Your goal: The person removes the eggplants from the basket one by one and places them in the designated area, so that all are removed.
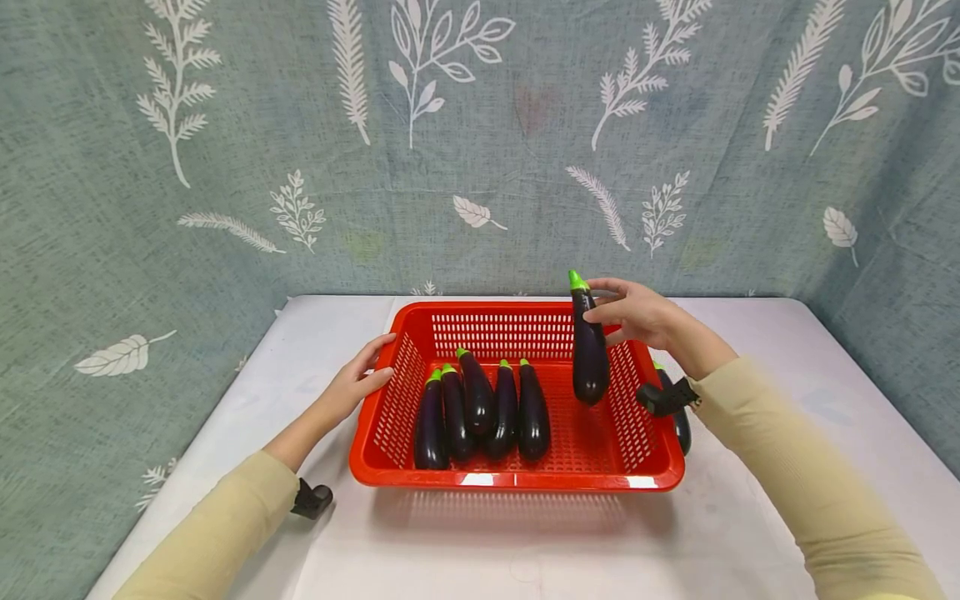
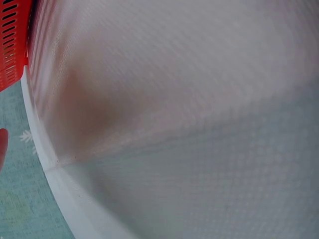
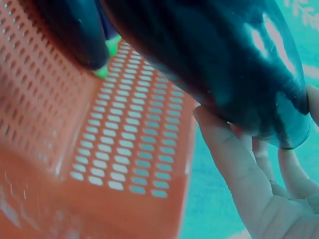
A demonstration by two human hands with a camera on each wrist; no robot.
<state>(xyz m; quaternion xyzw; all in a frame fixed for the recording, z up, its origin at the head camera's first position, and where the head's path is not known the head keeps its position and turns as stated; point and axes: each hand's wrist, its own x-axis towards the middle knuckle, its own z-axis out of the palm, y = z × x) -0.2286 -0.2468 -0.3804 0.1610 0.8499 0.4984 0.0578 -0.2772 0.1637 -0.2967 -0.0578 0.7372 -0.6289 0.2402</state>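
Note:
My right hand point(image 1: 633, 312) grips a dark purple eggplant point(image 1: 590, 358) with a bright green stem, holding it upright over the right part of a red plastic basket point(image 1: 517, 481). In the right wrist view, the fingers point(image 3: 232, 162) wrap one end of this eggplant point(image 3: 234, 64). Several more eggplants point(image 1: 477, 396) lie side by side in the basket's left and middle part, stems toward the back. My left hand point(image 1: 358, 379) rests at the basket's left rim, fingers extended. Only a fingertip point(image 2: 2, 147) of it shows in the left wrist view, beside the basket wall point(image 2: 12, 42).
Another eggplant point(image 1: 683, 429) lies on the table just outside the basket's right side, partly hidden by the right wrist and its black strap point(image 1: 666, 397). A white cloth point(image 1: 517, 550) covers the table. Behind it hangs a grey-green curtain point(image 1: 487, 183) with white leaves.

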